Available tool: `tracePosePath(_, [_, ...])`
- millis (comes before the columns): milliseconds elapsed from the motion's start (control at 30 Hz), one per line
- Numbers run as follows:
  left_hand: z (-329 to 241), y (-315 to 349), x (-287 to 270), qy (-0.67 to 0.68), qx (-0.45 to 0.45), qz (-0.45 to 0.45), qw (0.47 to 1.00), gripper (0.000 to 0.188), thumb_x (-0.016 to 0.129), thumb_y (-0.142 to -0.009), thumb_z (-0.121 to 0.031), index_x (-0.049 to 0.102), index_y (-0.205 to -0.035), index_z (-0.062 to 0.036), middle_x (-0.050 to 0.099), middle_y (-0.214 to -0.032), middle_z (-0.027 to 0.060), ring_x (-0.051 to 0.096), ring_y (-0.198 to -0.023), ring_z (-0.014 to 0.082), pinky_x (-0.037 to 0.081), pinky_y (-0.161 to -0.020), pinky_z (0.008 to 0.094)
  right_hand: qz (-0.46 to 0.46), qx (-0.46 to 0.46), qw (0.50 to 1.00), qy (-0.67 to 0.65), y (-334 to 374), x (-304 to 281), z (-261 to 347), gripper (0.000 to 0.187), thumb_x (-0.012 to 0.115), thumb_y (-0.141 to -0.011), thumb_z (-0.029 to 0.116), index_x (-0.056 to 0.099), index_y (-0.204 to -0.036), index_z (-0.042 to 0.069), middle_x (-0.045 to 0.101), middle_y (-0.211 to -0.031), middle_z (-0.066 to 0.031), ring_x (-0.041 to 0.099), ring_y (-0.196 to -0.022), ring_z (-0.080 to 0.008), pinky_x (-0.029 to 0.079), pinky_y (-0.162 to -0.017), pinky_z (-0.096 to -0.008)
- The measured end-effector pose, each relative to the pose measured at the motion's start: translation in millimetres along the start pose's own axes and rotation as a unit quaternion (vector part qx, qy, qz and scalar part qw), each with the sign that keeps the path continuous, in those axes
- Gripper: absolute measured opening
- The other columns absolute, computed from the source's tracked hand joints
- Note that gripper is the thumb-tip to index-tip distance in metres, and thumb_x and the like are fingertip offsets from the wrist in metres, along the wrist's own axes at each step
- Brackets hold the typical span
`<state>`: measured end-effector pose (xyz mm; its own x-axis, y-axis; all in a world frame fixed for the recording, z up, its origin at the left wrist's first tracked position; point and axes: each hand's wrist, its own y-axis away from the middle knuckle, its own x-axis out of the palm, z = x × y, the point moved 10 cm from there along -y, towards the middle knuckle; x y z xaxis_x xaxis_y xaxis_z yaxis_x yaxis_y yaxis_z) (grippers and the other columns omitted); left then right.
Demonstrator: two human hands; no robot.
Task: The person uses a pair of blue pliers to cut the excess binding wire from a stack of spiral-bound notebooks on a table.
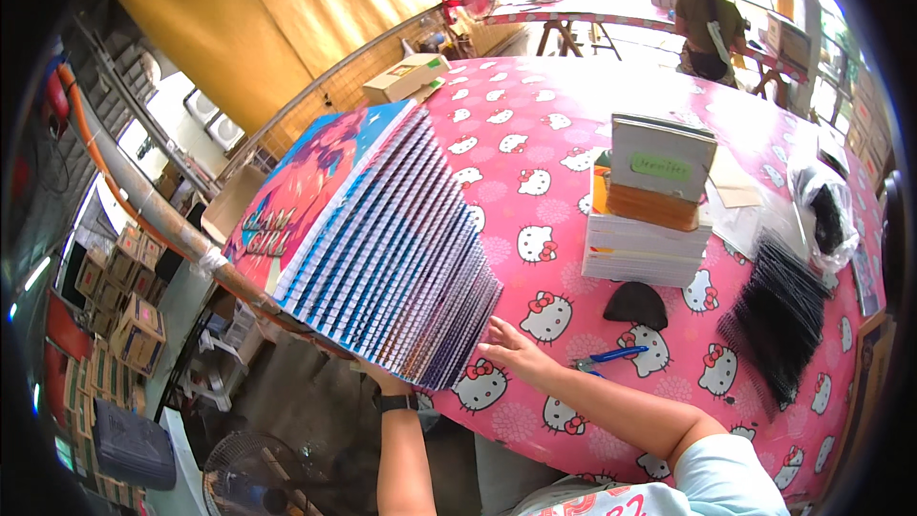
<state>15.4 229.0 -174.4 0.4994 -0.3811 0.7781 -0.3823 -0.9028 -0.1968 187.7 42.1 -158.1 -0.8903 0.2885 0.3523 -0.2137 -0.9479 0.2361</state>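
A tall stack of spiral-bound notebooks (382, 258) stands at the table's left edge. Its top cover (310, 167) is blue and pink with a drawn figure, and rows of wire coils face me. My left hand (384, 382), with a dark band at the wrist, is at the lower near side of the stack; its fingers are hidden behind the notebooks. Beside the stack's lower right corner is my right hand (513, 349), palm toward the notebooks and fingers stretched out. Whether its fingertips touch them I cannot tell.
On the pink cartoon-cat tablecloth (516, 420) lie blue-handled pliers (611, 356), a dark rounded pad (635, 306) and black binding coils (778, 325). A box with a green label (661, 167) rests on white-edged books (645, 248). A person (709, 24) stands at a far table.
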Motion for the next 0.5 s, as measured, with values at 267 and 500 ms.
tracePosePath(267, [-3.1, -29.1, -104.7, 0.0, 0.013, -0.081, 0.997, 0.067, 0.032, -0.094, -0.056, 0.034, -0.138, -0.005, 0.04, -0.138, 0.0094, 0.043, -0.122, 0.0288, 0.033, -0.104, 0.0397, 0.038, -0.043, 0.998, -0.012, -6.4, 34.6, 11.0, 0.078, 0.062, -0.088, 0.021, 0.014, -0.144, -0.002, 0.029, -0.144, -0.0197, 0.034, -0.131, -0.0247, 0.031, -0.107, -0.0362])
tracePosePath(500, [5.2, -53.8, 19.9, -0.06, -0.039, 0.0, 0.997, 0.076, 0.022, -0.092, -0.062, 0.021, -0.145, -0.0077, 0.033, -0.145, 0.0107, 0.033, -0.132, 0.0308, 0.025, -0.111, 0.0412, 0.123, -0.136, 0.983, 0.01, -18.0, 29.3, 8.2, 0.084, 0.066, -0.084, 0.01, 0.01, -0.147, 0.008, 0.058, -0.108, -0.0156, 0.061, -0.091, -0.0201, 0.052, -0.071, -0.0292])
